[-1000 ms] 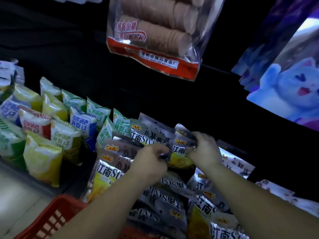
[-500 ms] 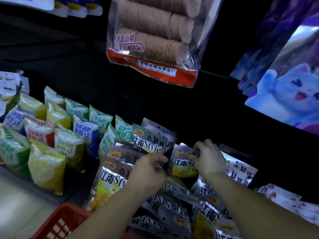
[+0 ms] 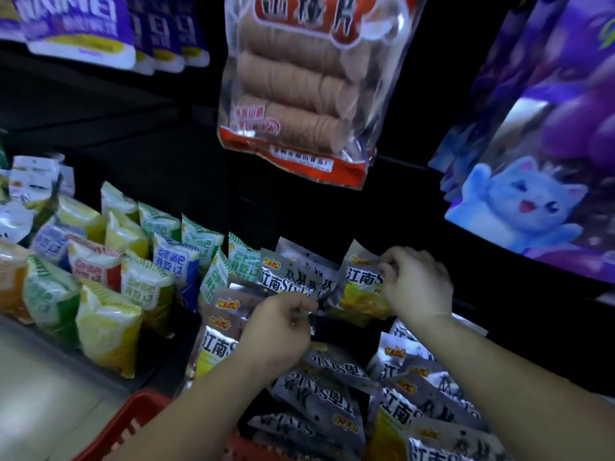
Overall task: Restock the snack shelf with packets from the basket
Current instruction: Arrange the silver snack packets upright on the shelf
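My right hand (image 3: pixel 417 286) pinches the top right edge of a silver and yellow snack packet (image 3: pixel 361 287), which stands upright at the back of the shelf. My left hand (image 3: pixel 279 327) pinches the lower corner of a neighbouring silver packet (image 3: pixel 286 277) just to its left. More packets of the same kind (image 3: pixel 332 390) lie in a loose pile below my hands. The red basket (image 3: pixel 133 424) shows its rim at the bottom, under my left forearm.
Green, yellow, blue and red packets (image 3: pixel 109 281) fill the shelf to the left. A clear bag of round brown slices (image 3: pixel 299 91) hangs above my hands. Purple bags with a blue cat (image 3: pixel 532 201) hang at the right. Purple and white packs (image 3: pixel 76 28) sit top left.
My right hand has lifted the silver and yellow packet up and to the right, standing it at the back. The view has tilted upward. My left hand stayed at the neighbouring packet.
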### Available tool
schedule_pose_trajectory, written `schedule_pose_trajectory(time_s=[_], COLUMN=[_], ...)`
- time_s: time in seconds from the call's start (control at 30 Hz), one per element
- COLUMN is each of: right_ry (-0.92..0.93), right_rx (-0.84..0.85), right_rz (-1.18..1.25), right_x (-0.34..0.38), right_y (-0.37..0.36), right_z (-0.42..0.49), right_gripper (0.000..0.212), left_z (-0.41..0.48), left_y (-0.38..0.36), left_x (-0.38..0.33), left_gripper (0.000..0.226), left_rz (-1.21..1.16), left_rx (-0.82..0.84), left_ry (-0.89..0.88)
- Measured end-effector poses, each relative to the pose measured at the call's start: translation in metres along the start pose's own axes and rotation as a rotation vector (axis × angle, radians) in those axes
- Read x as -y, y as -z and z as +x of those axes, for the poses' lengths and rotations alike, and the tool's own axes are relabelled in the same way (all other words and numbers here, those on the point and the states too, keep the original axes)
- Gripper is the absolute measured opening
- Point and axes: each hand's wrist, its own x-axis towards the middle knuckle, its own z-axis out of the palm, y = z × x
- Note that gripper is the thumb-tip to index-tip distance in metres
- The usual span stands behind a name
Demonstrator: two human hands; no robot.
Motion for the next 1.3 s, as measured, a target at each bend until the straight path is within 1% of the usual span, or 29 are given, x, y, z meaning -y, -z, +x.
schedule_pose_trajectory(time_s=[0.07,0.1,0.17,0.2,0.3,0.37,0.4,0.43,0.47,0.5,0.53,0.57,0.6,0.63,0.7,0.77,0.8,0.87,0.93,0.97,1.03,1.1,1.17,1.2,1.23,1.3], right_ry=[0.023,0.029,0.036,0.044,0.087,0.115,0.123,0.117,0.093,0.052,0.002,-0.047,-0.091,-0.137,-0.245,-0.308,-0.335,-0.342,-0.347,-0.340,-0.318,-0.277,-0.237,-0.222,-0.217,-0.233], right_rx=[-0.052,-0.049,0.003,0.041,0.142,0.244,0.301,0.340,0.338,0.292,0.211,0.133,0.096,0.113,0.225,0.255,0.245,0.223,0.219,0.227,0.254,0.346,0.477,0.491,0.469,0.397], right_rz=[0.015,0.030,0.073,0.108,0.233,0.376,0.450,0.521,0.591,0.650,0.683,0.683,0.704,0.761,1.002,1.249,1.306,1.345,1.346,1.330,1.301,1.338,1.443,1.468,1.463,1.416], right_x=[0.019,0.030,0.051,0.060,0.085,0.099,0.106,0.112,0.118,0.121,0.122,0.122,0.122,0.124,0.131,0.138,0.141,0.144,0.142,0.140,0.135,0.132,0.133,0.134,0.135,0.135], right_y=[0.038,0.057,0.091,0.107,0.152,0.180,0.192,0.202,0.211,0.218,0.224,0.228,0.230,0.230,0.222,0.207,0.201,0.194,0.191,0.189,0.184,0.183,0.187,0.190,0.191,0.190], right_z=[-0.005,-0.009,-0.021,-0.029,-0.054,-0.071,-0.079,-0.088,-0.096,-0.104,-0.112,-0.122,-0.133,-0.145,-0.168,-0.181,-0.181,-0.176,-0.167,-0.163,-0.159,-0.157,-0.156,-0.156,-0.155,-0.155], right_gripper=[0.004,0.003,0.002,0.003,0.007,0.017,0.021,0.024,0.023,0.019,0.022,0.037,0.051,0.060,0.070,0.068,0.064,0.051,0.040,0.037,0.033,0.037,0.047,0.049,0.051,0.054], left_z=[-0.014,-0.022,-0.039,-0.049,-0.086,-0.112,-0.125,-0.137,-0.149,-0.161,-0.171,-0.181,-0.189,-0.196,-0.204,-0.207,-0.205,-0.204,-0.203,-0.202,-0.200,-0.198,-0.196,-0.196,-0.197,-0.199], left_y=[0.014,0.022,0.039,0.046,0.064,0.075,0.079,0.083,0.087,0.091,0.094,0.095,0.096,0.097,0.097,0.097,0.097,0.097,0.099,0.100,0.101,0.103,0.105,0.106,0.107,0.105], left_x=[-0.012,-0.020,-0.039,-0.049,-0.076,-0.087,-0.090,-0.093,-0.097,-0.100,-0.103,-0.105,-0.108,-0.108,-0.108,-0.108,-0.108,-0.108,-0.109,-0.109,-0.111,-0.113,-0.113,-0.111,-0.111,-0.110], left_gripper=[0.035,0.035,0.032,0.035,0.060,0.072,0.072,0.058,0.034,0.021,0.020,0.015,0.015,0.018,0.024,0.031,0.035,0.047,0.064,0.069,0.071,0.074,0.083,0.089,0.093,0.094], left_rz=[0.014,0.010,-0.005,-0.019,-0.080,-0.128,-0.147,-0.144,-0.152,-0.181,-0.222,-0.274,-0.324,-0.372,-0.426,-0.420,-0.428,-0.448,-0.480,-0.475,-0.454,-0.439,-0.474,-0.516,-0.548,-0.527], left_rx=[-0.006,-0.010,-0.013,-0.011,0.038,0.075,0.090,0.086,0.065,0.042,0.018,0.009,-0.002,-0.026,-0.113,-0.160,-0.157,-0.162,-0.150,-0.136,-0.120,-0.167,-0.224,-0.242,-0.248,-0.249], left_ry=[-0.017,-0.024,-0.031,-0.043,-0.111,-0.109,-0.134,-0.163,-0.179,-0.179,-0.183,-0.180,-0.169,-0.149,-0.112,-0.116,-0.124,-0.139,-0.128,-0.130,-0.144,-0.142,-0.111,-0.105,-0.099,-0.087])
